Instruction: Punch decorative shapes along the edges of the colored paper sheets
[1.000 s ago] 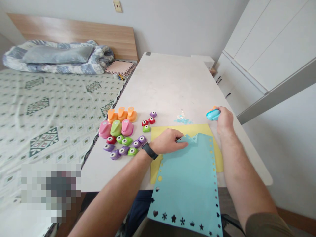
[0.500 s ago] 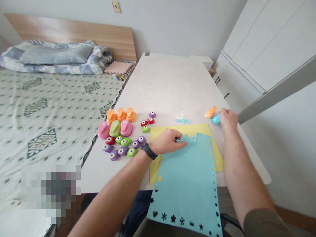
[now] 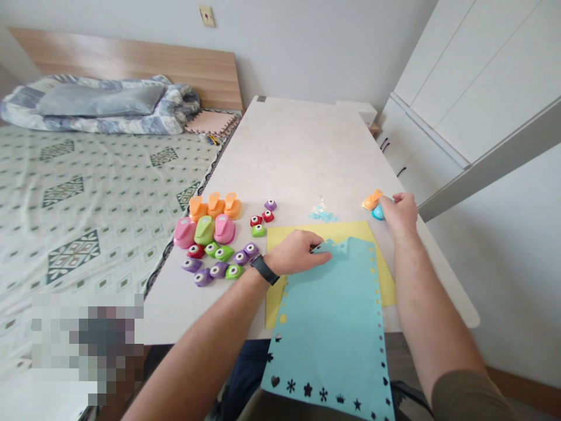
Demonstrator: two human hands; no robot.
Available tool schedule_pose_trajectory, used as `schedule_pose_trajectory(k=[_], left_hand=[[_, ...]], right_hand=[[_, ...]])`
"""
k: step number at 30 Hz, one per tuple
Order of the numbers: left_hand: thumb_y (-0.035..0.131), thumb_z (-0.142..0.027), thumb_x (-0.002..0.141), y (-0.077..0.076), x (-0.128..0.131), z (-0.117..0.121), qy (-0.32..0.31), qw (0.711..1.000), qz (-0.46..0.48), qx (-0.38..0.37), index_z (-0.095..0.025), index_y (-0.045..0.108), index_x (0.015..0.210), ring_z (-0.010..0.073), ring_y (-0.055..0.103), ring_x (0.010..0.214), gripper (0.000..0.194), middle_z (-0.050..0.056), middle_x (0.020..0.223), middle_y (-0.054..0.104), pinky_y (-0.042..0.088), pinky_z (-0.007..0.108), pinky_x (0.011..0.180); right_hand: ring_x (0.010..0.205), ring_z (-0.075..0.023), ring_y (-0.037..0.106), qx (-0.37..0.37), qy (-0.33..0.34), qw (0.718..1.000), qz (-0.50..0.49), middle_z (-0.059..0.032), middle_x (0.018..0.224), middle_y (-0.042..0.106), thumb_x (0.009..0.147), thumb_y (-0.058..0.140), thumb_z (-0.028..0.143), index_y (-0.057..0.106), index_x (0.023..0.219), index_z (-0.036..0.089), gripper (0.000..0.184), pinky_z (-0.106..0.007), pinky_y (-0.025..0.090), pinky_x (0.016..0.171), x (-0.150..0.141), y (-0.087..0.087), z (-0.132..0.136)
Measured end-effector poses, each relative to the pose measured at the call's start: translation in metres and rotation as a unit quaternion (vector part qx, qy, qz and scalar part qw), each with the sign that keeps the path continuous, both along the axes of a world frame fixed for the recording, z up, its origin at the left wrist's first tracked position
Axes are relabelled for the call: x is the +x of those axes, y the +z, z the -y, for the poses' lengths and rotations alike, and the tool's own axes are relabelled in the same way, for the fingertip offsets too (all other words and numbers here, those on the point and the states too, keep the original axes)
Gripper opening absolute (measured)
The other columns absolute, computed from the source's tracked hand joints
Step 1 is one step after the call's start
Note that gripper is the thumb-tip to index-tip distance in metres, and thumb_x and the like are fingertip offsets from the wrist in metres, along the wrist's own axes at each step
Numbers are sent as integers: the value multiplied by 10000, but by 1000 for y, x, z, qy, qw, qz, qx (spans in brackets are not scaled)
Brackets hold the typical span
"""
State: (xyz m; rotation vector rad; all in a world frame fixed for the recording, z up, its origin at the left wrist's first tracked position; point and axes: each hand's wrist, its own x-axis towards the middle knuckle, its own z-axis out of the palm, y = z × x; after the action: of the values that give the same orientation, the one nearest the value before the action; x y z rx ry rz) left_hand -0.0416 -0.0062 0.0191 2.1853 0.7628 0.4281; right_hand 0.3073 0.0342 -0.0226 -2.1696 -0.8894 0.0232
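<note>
My left hand is closed on the upper left edge of a light blue sheet of paper, whose edges carry punched shapes such as a heart, stars and a crown. Its top edge is buckled, and the lower part hangs past the table edge toward me. At the right, my right hand is beside a blue craft punch; the thumb reaches its side, while the index finger is apart from it. An orange craft punch stands right next to the blue one.
Yellow paper lies under the blue sheet. Paper cut-outs are heaped beyond it. On the left are several large punches and small punches. A bed flanks the white table; cabinets stand right.
My right hand first held the blue punch over the orange one, moved it right and down, then slid it left against the orange punch. Its fingers have loosened. My left hand stays on the sheet.
</note>
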Motion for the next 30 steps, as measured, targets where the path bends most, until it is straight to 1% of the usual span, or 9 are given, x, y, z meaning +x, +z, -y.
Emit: schedule_pose_trajectory(k=[2,4,10,13,16,19,22,25,30], left_hand=[[597,-398,899,0,0,0,-3,1000,3,2,-181,392,637,89,317,609,398,-51,629,362,210,293,583],[597,-401,901,0,0,0,-4,1000,6,6,-181,395,637,90,317,608,398,-51,629,364,210,294,582],[599,-405,899,0,0,0,0,1000,2,6,-180,399,631,90,316,604,404,-52,619,368,209,293,582],[598,-407,902,0,0,0,-1,1000,4,3,-179,409,637,89,320,607,397,-51,626,375,210,290,581],[597,-413,905,-1,0,0,-2,1000,5,-3,-178,408,638,88,315,606,403,-52,625,369,210,289,578],[601,-416,903,-1,0,0,0,1000,5,-4,-178,407,637,87,306,603,406,-54,622,360,208,288,574],[601,-413,904,-1,0,0,1,1000,5,-5,-177,415,638,86,296,597,401,-56,619,352,200,290,568],[600,-411,903,-1,0,0,1,1000,6,-4,-176,419,634,86,297,597,400,-55,617,358,198,290,569],[605,-426,899,-2,0,0,8,1000,1,-12,-176,443,639,87,304,590,395,-55,613,372,201,286,563]], right_hand=[[1044,-330,610,-22,4,1000,12,-156,1149,607,654,778,500,560,1076,218,552,-509,483,981,-5,2,4],[1090,-355,582,-32,5,999,30,-177,1157,580,639,792,495,551,1080,208,579,-530,460,1008,-9,4,7],[972,-285,571,13,30,997,64,-101,1030,580,723,693,323,537,1073,209,399,-485,470,966,-12,5,6],[968,-291,564,19,29,997,76,-104,1000,582,793,673,437,537,1055,204,376,-496,458,965,-15,5,2],[1014,-325,554,1,33,995,99,-126,1034,583,716,748,613,513,1069,201,591,-535,424,1004,-21,3,-2],[1078,-341,544,-15,45,991,124,-149,1109,574,655,812,573,482,1129,190,693,-553,386,1053,-23,-1,-6],[1101,-324,551,1,51,991,120,-156,1153,567,673,800,502,483,1169,183,669,-514,406,1052,-18,-5,-9],[1119,-321,565,19,69,991,116,-157,1172,578,689,774,485,503,1198,177,654,-480,433,1035,-10,-8,-9],[1111,-332,588,15,70,989,126,-158,1155,610,717,749,484,531,1209,168,624,-508,421,1055,-2,-14,-12]])
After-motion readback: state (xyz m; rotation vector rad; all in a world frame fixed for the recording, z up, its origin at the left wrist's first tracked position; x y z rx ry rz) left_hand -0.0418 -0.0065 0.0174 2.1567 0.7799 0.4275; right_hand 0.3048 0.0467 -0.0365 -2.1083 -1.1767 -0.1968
